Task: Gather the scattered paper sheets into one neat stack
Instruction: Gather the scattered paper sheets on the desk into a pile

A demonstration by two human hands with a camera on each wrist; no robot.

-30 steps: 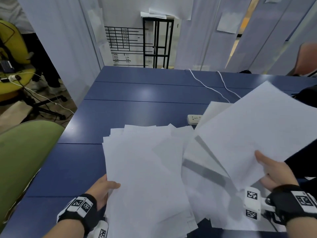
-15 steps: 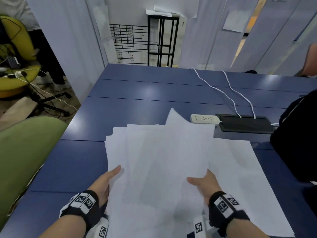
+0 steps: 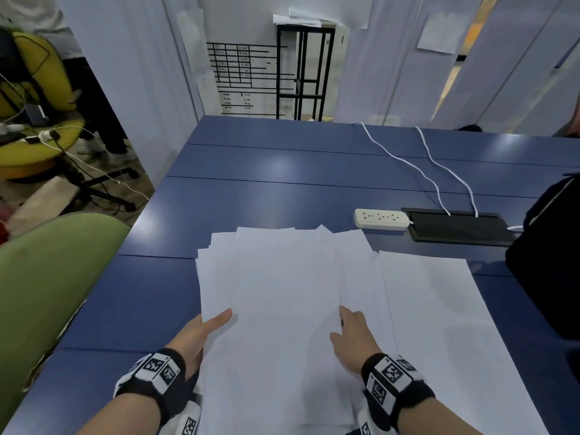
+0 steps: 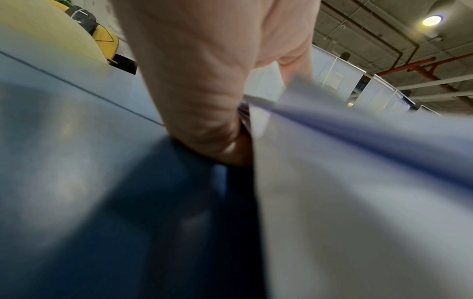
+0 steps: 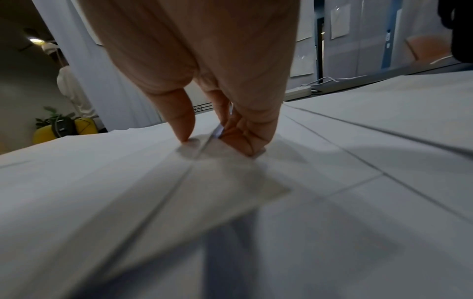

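A loose pile of white paper sheets [image 3: 282, 293] lies fanned on the blue table [image 3: 282, 171], and one separate sheet [image 3: 439, 324] lies just to its right. My left hand [image 3: 207, 328] holds the pile's left edge, thumb on top and fingers hidden beneath. In the left wrist view the left hand [image 4: 204, 101] meets the blurred paper edge [image 4: 358, 202]. My right hand [image 3: 345, 328] sits at the right edge of the top sheets. In the right wrist view the right hand [image 5: 215, 137] has its thumb pressing on the paper [image 5: 128, 182], with a sheet edge pinched against curled fingers.
A white power strip [image 3: 381, 218] and a black cable hatch [image 3: 458, 226] lie beyond the pile, with white cables [image 3: 408, 161] running back. A dark-clothed person [image 3: 549, 262] is at the right edge. A green chair [image 3: 47, 277] stands at the left.
My right hand swung the raised sheets from the right over onto the pile and laid them flat. The left hand stayed at the pile's left edge.
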